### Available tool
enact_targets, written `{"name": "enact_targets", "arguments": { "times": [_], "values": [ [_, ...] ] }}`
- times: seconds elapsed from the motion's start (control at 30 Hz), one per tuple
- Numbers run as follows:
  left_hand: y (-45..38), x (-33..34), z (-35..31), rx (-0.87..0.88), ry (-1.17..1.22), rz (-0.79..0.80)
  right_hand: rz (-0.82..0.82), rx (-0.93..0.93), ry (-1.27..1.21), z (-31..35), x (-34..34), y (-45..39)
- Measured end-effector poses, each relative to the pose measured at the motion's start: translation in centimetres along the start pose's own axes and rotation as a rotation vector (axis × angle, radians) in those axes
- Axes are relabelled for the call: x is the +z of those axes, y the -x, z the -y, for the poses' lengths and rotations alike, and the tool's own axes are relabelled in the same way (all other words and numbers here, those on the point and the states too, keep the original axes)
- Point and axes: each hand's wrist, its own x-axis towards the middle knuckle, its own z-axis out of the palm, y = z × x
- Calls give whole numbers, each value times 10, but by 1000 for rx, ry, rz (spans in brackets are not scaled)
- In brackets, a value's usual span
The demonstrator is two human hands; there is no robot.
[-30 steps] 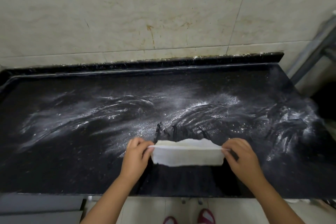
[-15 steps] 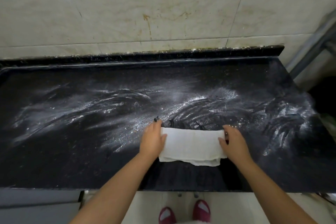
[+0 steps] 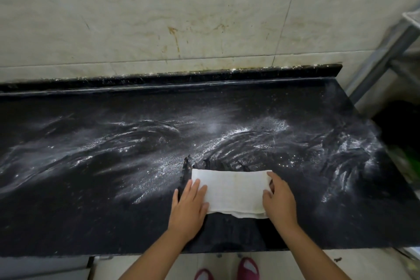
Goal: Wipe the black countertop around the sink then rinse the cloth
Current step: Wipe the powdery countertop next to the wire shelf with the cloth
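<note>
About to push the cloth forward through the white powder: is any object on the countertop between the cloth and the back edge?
Nothing visible: beyond the folded white cloth only smeared white powder lies on the black countertop.

Both bare forearms reach forward from the near edge of the worktop point(image 3: 68, 200). The left hand point(image 3: 188, 209) lies flat, palm down, fingers spread and extended. The right hand point(image 3: 278, 200) is also palm down, fingers loosely curved, thumb pointing inward.

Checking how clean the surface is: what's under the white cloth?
The folded white cloth lies flat on the black countertop, white powder smeared around it. Whatever lies directly beneath is covered. Left hand and right hand rest on its ends.
</note>
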Motion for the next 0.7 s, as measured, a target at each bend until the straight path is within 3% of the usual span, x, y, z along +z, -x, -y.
{"name": "enact_targets", "arguments": {
  "times": [0.13, 0.3, 0.43, 0.7],
  "values": [
    [16, 0, 22, -136, 21, -96, -22, -211, -57, 35, 13, 11],
    [44, 7, 58, -289, 40, -204, 226, -367, -56, 93, 65, 28],
    [57, 17, 72, -344, 73, -223, 290, -486, 107, 76, 84, 47],
    [56, 33, 69, -348, 189, -250, -55, -650, 69, 27, 60, 31]
  ]
}}
